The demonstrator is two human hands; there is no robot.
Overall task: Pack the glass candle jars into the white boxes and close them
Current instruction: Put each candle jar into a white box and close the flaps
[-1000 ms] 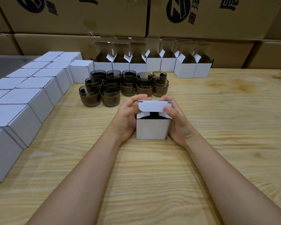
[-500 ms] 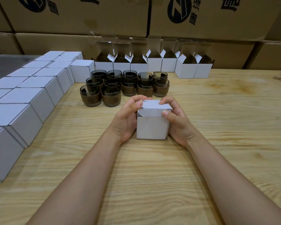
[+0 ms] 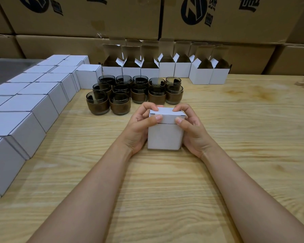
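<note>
Pale wooden table (image 3: 235, 137), stacked brown cartons (image 3: 95, 18) with dark logos behind; grey surface (image 3: 3, 71) far left

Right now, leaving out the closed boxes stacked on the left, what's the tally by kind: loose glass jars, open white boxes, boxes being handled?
glass jars: 12
open white boxes: 7 visible in the back row
box in hand: 1, gripped by the left hand and right hand
Total: 20

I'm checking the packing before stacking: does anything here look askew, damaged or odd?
Only the box between the left hand and right hand: its lid's tuck flap sits outside the front wall, not yet tucked in. Nothing looks damaged or spilled.
</note>
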